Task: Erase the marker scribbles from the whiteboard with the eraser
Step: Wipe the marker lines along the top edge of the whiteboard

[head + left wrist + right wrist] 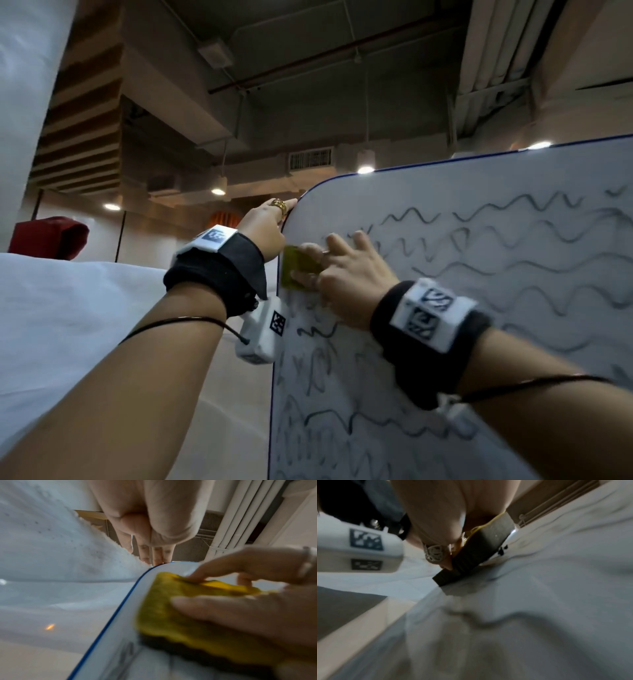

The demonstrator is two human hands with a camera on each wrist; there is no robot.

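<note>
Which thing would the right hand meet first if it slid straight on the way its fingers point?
Probably the left hand, which grips the whiteboard edge just beyond the right hand and its eraser; depth is unclear.

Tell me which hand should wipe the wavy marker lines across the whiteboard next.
Right. The right hand already presses the yellow eraser on the whiteboard beside the scribbles; the left hand grips the board's corner edge, steadying it.

a red bag (48,236) sits beside lit ceiling lamps (365,161).
</note>
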